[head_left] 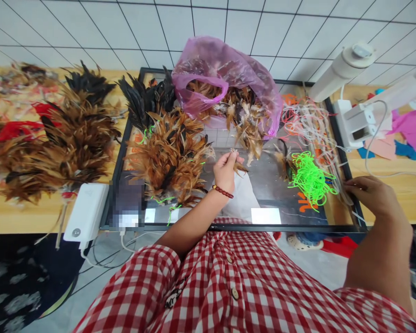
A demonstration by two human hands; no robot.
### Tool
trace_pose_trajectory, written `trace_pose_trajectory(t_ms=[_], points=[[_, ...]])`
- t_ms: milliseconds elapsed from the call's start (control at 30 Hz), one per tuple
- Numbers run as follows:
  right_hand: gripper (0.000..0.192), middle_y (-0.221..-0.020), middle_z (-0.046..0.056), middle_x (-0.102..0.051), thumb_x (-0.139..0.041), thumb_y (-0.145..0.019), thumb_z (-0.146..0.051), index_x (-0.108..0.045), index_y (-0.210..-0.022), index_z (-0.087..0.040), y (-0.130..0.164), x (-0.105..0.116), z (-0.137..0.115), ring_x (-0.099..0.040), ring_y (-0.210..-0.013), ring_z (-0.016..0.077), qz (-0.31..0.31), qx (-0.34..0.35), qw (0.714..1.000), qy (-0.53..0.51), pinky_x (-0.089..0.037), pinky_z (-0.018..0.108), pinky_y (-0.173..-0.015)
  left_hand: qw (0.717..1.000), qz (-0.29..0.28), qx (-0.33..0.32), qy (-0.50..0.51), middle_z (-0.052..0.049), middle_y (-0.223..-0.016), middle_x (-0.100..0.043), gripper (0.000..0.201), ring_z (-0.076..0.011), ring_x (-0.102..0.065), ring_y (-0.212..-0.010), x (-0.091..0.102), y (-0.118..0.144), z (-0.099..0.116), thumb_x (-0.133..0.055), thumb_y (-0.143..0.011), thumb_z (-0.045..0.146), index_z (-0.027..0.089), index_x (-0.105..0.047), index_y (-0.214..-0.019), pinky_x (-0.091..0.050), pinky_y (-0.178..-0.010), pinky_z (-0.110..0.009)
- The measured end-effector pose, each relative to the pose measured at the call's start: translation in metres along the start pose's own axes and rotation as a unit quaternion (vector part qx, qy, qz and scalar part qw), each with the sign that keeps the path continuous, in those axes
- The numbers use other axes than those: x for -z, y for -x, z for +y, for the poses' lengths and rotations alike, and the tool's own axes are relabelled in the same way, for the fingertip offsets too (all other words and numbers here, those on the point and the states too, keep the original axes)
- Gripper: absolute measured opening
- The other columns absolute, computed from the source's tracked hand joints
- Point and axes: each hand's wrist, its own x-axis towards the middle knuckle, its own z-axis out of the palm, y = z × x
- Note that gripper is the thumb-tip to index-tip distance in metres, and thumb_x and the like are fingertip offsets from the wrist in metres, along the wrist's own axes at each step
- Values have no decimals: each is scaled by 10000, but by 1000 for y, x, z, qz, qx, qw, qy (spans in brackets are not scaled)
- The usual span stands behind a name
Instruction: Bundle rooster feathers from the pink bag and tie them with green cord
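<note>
Pinching a few small brown feathers [236,163] with the left hand [224,172], fingers pressed together at the tips. Feathers sticking out to the right of the fingertips, long way lying almost flat, tips pointing right. Held just above the glass top [263,185], near its middle. Red bead band [223,191] round that wrist.

Resting at the right edge of the glass, the right hand [370,194]. Fingers curled down onto thin pale strings [315,125], maybe gripping one; too hidden to tell for sure. Green cord [310,178] bunched up just left of that hand, between both hands but closer to the right one. Left hand much closer to the feathers; right hand well apart from them.

Right behind the left hand, a pink bag [225,69] spilling more brown feathers, mouth facing the hand. Just to the left, a big fluffy feather bunch [169,157] lying on the glass, with green ties in it. Farther left, on the wood table [27,215], more bunches [72,134] in brown, black and red.

White box [86,212] with a wire at the left edge. White lamp [343,69] up at the right. Paper scraps [407,132] beside it.
</note>
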Motion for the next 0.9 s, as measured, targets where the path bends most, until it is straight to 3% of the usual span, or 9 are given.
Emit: trace_pose_trajectory(t_ms=[133, 433, 667, 900], points=[[230, -915, 50, -677, -783, -625, -235, -757, -851, -265, -7, 3, 7, -588, -672, 194, -35, 2, 999, -2, -493, 389, -698, 1000, -5, -1, 6, 41, -577, -648, 302, -91, -645, -574, 1, -1, -1, -896, -685, 367, 154, -695, -758, -538, -655, -235], [60, -917, 84, -703, -720, -680, -222, -737, -736, -233, -16, 2, 16, -610, -754, 225, -83, 18, 996, -5, -498, 408, -754, 1000, -9, -4, 2, 44, -588, -653, 306, -94, -664, -594, 4, -4, -4, -892, -683, 368, 156, -693, -779, -543, -679, -243], [284, -1023, 111, -698, -747, -692, -222, -784, -971, -257, -17, 4, 14, -593, -726, 203, -85, 65, 994, -25, -486, 423, -809, 1000, -22, -11, -4, 42, -605, -657, 313, -100, -680, -621, 5, -5, -5, -887, -695, 384, 159, -690, -788, -551, -730, -264], [330, -990, 128, -704, -804, -694, -187, -832, -1007, -288, -22, 7, 10, -580, -730, 190, -100, 60, 992, -38, -453, 438, -794, 1000, -11, -2, -1, 40, -595, -656, 256, -102, -676, -619, 4, -5, -4, -867, -720, 334, 160, -689, -775, -553, -736, -267]])
